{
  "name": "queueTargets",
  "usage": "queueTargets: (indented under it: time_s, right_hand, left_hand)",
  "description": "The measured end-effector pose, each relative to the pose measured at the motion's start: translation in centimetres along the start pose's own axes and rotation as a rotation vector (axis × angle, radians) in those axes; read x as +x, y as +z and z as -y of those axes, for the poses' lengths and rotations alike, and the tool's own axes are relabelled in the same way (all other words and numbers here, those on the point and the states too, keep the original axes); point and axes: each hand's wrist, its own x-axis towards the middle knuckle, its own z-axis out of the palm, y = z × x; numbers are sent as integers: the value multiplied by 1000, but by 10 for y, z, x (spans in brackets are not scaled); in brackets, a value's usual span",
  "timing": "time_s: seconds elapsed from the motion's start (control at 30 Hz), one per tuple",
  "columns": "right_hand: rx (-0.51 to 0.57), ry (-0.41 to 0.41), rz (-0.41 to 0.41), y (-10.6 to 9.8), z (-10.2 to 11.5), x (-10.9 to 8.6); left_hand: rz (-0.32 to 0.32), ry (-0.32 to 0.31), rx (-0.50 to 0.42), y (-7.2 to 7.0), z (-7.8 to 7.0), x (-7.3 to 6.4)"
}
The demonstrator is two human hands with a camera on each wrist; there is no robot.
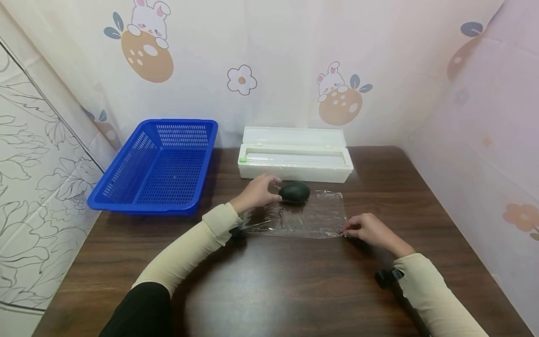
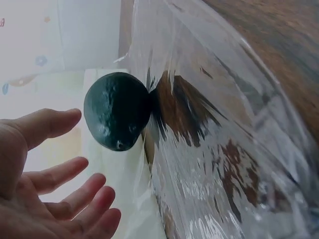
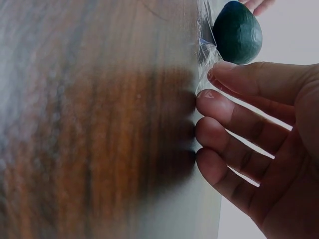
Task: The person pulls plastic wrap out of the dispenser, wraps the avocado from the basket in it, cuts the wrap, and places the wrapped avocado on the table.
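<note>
A dark green avocado [image 1: 294, 192] lies on a sheet of clear plastic wrap [image 1: 309, 217] spread over the table. My left hand [image 1: 260, 191] is just left of the avocado, thumb and fingers spread apart. In the left wrist view a gap shows between the fingertips [image 2: 75, 118] and the avocado [image 2: 117, 111]. At the sheet's near right corner, my right hand [image 1: 367, 229] pinches the wrap's edge between thumb and finger. The right wrist view shows the wrap [image 3: 205, 62] running from that pinch toward the avocado, the other fingertips low over the wood.
Behind the sheet stands a long white wrap dispenser box [image 1: 294, 173], its lid raised and a small green piece at its left end. A blue plastic basket [image 1: 193, 206] sits at the back left. Patterned curtains [image 1: 286, 56] hang behind the brown wooden table [image 1: 269, 290].
</note>
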Motion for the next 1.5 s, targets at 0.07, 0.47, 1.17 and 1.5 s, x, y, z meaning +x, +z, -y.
queueTargets:
  time_s: [0.07,0.47,1.17,1.5]
  right_hand:
    - [4,0,3,0,0,-1]
    - [10,5,4,2,-2,-1]
    - [14,16,9,0,-3,0]
    - [17,9,9,0,-4,-1]
  left_hand:
    - [12,-4,10,0,3,-2]
    - [131,-8,23,-2,19,-14]
    - [294,17,60,-14,40,-47]
    - [302,27,137,-10,44,-60]
